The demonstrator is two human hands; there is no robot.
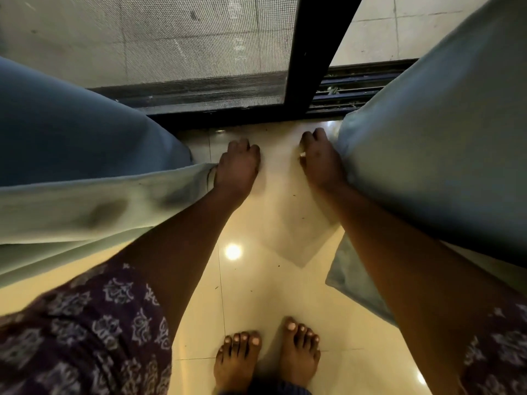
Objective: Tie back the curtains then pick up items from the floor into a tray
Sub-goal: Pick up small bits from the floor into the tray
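Head view, looking straight down: left hand [238, 163] with a curled grip on the inner edge of the left curtain [85, 172], cloth pulled out to the left side. Right hand [319, 158] likewise with fingers curled, pressed against the inner edge of the right curtain [445, 155]; cannot tell whether the cloth is truly pinched or only pushed aside. Both curtains pale blue-grey, drawn apart, hems trailing down to the floor [273, 223]. Between the two hands, glossy cream tiles with a bright light reflection. Beyond the hands, a dark sliding door frame [308, 67] with a mesh screen [171, 47] on the left and an open track on the right. Bare feet [268, 357] on the tiles at the bottom. Purple patterned sleeves [94, 332] on both arms.
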